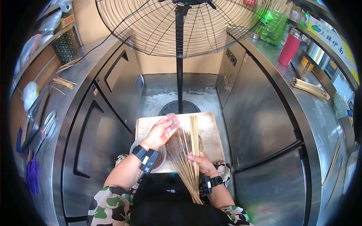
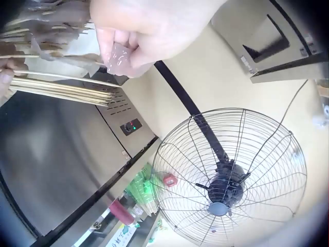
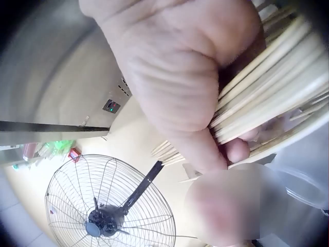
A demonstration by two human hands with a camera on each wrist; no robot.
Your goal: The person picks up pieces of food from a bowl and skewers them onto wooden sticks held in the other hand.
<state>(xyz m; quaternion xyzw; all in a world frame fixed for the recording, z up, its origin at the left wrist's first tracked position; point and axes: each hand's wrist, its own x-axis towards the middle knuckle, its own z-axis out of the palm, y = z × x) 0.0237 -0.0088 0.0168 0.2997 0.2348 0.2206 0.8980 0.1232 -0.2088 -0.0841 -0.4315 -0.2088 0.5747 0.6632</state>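
Note:
My left hand (image 1: 159,133) pinches a glossy pink slice of raw meat (image 1: 172,120) between thumb and fingers, over the far part of a pale cutting board (image 1: 215,141). In the left wrist view the meat slice (image 2: 119,60) hangs folded from the fingertips. My right hand (image 1: 203,162) grips a bundle of bare bamboo skewers (image 1: 194,137), their tips pointing away from me. In the right wrist view the fingers curl round the skewers (image 3: 277,87). Between the hands, skewers threaded with meat (image 1: 177,150) lie fanned on the board. A round plastic bowl (image 1: 163,153) is partly hidden under the left forearm.
A large caged fan (image 1: 181,30) stands beyond the board. Steel counters flank both sides. Scissors (image 1: 49,126) and loose skewers (image 1: 65,83) lie on the left counter; a red bottle (image 1: 289,49) and a skewer bundle (image 1: 310,89) are on the right one.

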